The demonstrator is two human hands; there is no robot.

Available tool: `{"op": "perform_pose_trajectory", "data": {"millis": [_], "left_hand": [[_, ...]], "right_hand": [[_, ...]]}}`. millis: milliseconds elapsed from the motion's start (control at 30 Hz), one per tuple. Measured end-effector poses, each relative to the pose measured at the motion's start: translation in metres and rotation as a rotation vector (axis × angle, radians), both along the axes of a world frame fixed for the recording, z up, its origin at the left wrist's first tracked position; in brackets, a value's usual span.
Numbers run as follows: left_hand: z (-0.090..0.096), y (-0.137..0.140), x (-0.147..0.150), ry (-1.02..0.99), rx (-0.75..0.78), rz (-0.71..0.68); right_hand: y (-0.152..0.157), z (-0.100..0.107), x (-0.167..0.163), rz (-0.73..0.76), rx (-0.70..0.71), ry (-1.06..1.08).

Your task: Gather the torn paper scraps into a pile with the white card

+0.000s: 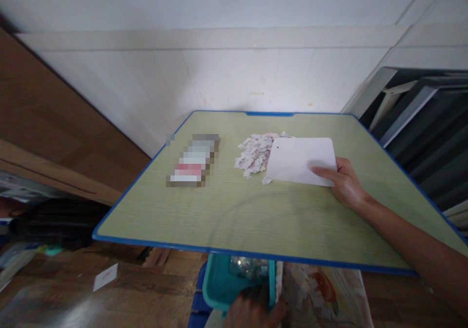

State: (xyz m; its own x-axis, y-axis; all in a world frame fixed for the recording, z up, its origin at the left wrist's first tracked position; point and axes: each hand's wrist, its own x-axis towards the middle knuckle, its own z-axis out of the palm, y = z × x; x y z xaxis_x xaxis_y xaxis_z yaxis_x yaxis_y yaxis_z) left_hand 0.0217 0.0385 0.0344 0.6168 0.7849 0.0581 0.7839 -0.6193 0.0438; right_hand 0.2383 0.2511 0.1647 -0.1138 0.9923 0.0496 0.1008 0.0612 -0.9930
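My right hand [345, 182] is closed on the right end of a white card [298, 160], thumb on top. The card has rounded corners and a small dark hole or dot near its upper left corner. Its left side covers part of a heap of small paper pieces [254, 155] on the table [175, 221]. One loose piece lies just below the card's left corner. Low in the view, my left hand [252, 313] is at the near right part of a teal plastic basket [219, 289]. Its fingers are dark and blurred, so their grip is unclear.
A pixelated oblong item [193, 160] lies on the table's left side. Below the front edge are a clear bag [248, 267] in the basket and a patterned cloth [347, 289] with paper pieces. A white card [106, 277] is at lower left. A wall [219, 74] stands behind.
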Motion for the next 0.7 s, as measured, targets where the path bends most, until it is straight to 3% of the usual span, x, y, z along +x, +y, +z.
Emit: {"op": "perform_pose_trajectory", "data": {"millis": [267,700], "left_hand": [[-0.004,-0.002,-0.001,0.014,-0.061,-0.013],[0.007,0.001,0.001,0.008,-0.084,-0.033]], "right_hand": [[0.001,0.0,0.0,-0.024,-0.026,0.011],[0.0,0.005,0.001,-0.025,-0.057,0.058]]}}
